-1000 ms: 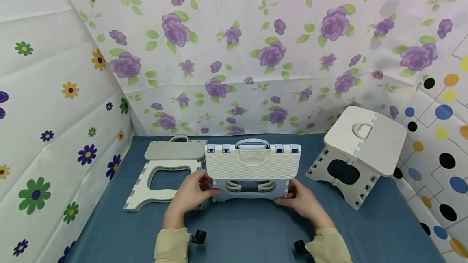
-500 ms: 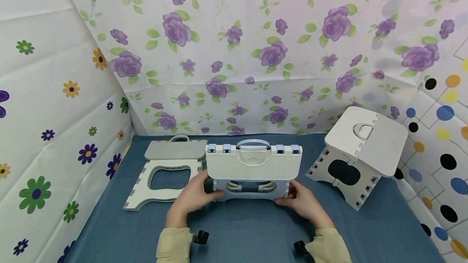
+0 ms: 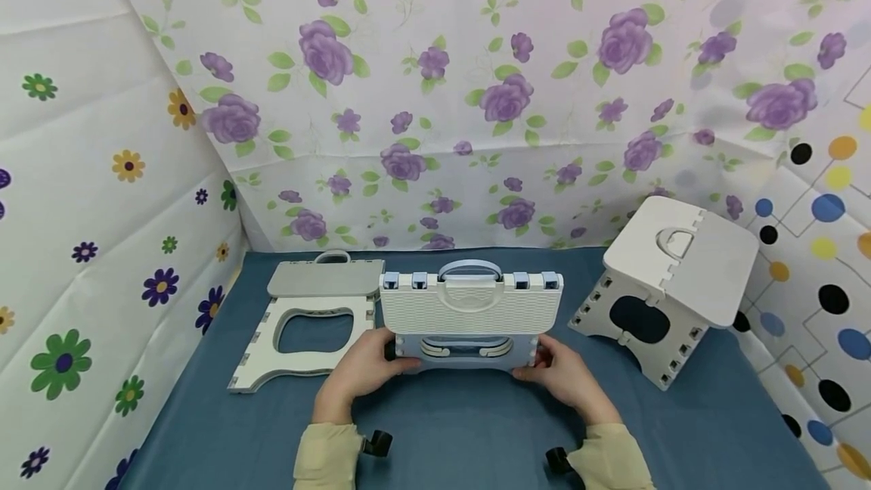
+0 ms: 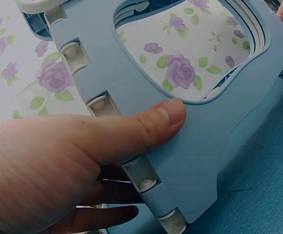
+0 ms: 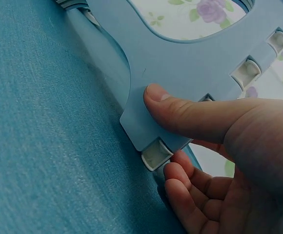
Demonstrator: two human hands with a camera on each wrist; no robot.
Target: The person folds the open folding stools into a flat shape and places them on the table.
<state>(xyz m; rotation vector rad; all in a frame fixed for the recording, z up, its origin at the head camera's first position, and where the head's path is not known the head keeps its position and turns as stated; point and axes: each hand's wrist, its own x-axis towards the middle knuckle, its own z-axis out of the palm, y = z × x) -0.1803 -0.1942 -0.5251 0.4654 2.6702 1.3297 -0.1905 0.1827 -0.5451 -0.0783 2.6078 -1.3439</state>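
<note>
left hand [image 3: 367,365] and right hand [image 3: 563,372] are gripping the folding stool's [image 3: 471,320] left and right ends, perhaps risking a pinch if its legs [image 4: 195,146] suddenly fold.

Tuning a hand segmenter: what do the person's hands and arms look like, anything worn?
Left hand and right hand bare, no gloves or rings visible. Sleeves pale yellow, plain, ending near the wrists. A small black block juts inward from each. No cables visible.
</note>
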